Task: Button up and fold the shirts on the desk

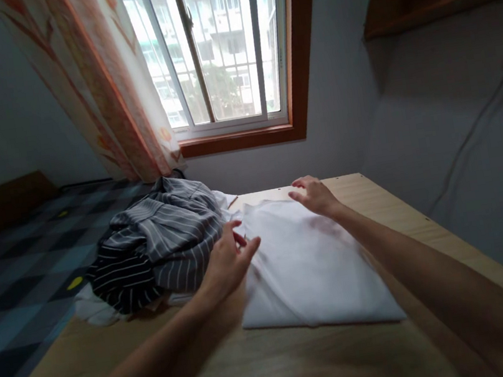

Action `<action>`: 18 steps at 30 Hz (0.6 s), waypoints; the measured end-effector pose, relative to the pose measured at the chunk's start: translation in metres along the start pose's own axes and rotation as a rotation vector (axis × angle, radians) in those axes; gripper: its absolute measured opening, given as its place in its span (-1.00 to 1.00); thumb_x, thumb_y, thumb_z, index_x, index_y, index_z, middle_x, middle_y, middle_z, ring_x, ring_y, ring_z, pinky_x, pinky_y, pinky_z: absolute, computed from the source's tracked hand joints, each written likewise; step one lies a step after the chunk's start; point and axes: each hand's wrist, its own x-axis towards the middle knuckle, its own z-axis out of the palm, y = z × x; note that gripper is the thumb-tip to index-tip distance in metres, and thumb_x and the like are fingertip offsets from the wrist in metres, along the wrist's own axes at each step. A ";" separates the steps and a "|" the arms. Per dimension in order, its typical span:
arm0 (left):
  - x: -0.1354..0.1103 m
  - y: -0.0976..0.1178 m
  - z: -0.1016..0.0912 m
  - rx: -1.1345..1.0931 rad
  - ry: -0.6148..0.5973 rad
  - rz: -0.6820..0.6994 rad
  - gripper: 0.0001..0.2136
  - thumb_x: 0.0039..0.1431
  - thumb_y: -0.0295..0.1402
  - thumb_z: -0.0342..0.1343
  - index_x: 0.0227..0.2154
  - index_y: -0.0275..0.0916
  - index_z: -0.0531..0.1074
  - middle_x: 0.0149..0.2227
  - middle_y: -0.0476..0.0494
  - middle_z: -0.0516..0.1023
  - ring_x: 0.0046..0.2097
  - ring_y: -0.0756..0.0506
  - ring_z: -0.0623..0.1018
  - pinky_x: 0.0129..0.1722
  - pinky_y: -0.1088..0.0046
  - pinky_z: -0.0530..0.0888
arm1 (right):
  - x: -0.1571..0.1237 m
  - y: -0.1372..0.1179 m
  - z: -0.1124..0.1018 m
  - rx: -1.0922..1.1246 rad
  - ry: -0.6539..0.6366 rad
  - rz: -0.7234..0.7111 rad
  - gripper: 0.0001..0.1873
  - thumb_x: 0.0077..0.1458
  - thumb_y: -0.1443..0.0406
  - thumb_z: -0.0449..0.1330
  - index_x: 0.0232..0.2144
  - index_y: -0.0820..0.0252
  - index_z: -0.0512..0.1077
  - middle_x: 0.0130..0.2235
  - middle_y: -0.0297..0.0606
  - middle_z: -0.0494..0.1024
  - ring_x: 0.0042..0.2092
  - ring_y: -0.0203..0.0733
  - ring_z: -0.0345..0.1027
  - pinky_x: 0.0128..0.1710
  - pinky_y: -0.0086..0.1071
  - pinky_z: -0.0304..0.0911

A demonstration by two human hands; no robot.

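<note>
A white cloth (310, 268), folded into a flat, roughly four-sided shape, lies on the wooden table (203, 372). Over its left edge hovers my left hand (228, 258), thumb and fingers apart and nothing held. My right hand (314, 196) is above the cloth's far right corner, fingers curved and parted, also without anything in it. Whether its fingertips touch the cloth I cannot tell. Left of my left hand sits a heap of grey and black striped clothes (168, 232), with white fabric (96, 306) poking out underneath.
A bed with a checked cover (15, 249) adjoins the table on the left. Behind the table are a window (223, 60) and a patterned curtain (109, 90). A wooden shelf (437, 9) and a cable (471, 143) are on the right wall.
</note>
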 end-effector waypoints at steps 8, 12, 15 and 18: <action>-0.068 -0.042 0.007 -0.236 -0.217 -0.213 -0.65 0.00 -0.31 0.16 -0.14 -0.27 0.30 -0.52 0.09 0.36 -0.50 -0.01 0.38 -0.49 0.49 0.25 | 0.017 -0.054 0.085 -0.185 -0.292 -0.018 -0.50 0.18 0.06 0.14 0.08 0.18 0.39 0.13 -0.02 0.40 0.12 0.01 0.24 0.05 -0.23 0.11; -0.073 -0.046 0.017 -0.379 -0.177 -0.195 -0.76 -0.04 -0.41 0.14 -0.27 -0.24 0.29 -0.54 0.12 0.30 -0.49 0.02 0.32 -0.50 0.54 0.20 | 0.024 -0.049 0.102 -0.215 -0.263 0.038 -0.70 0.21 0.17 0.10 -0.11 0.16 0.50 0.01 -0.08 0.49 0.05 -0.03 0.29 0.02 -0.20 0.08; -0.077 -0.048 0.017 -0.417 -0.167 -0.170 -0.83 -0.05 -0.47 0.10 -0.34 -0.23 0.29 -0.57 0.13 0.23 -0.49 0.03 0.26 -0.49 0.54 0.18 | 0.028 -0.046 0.107 -0.223 -0.207 0.058 -0.72 0.26 0.20 0.03 -0.20 0.15 0.52 -0.03 -0.12 0.52 0.04 -0.04 0.28 0.03 -0.17 0.03; -0.080 -0.053 0.018 -0.435 -0.170 -0.183 -0.85 -0.06 -0.50 0.08 -0.38 -0.23 0.29 -0.58 0.13 0.21 -0.49 0.03 0.24 -0.49 0.54 0.17 | 0.028 -0.043 0.112 -0.233 -0.137 0.098 -0.67 0.30 0.23 -0.04 -0.18 0.18 0.51 -0.02 -0.08 0.51 0.03 -0.03 0.27 0.04 -0.12 -0.01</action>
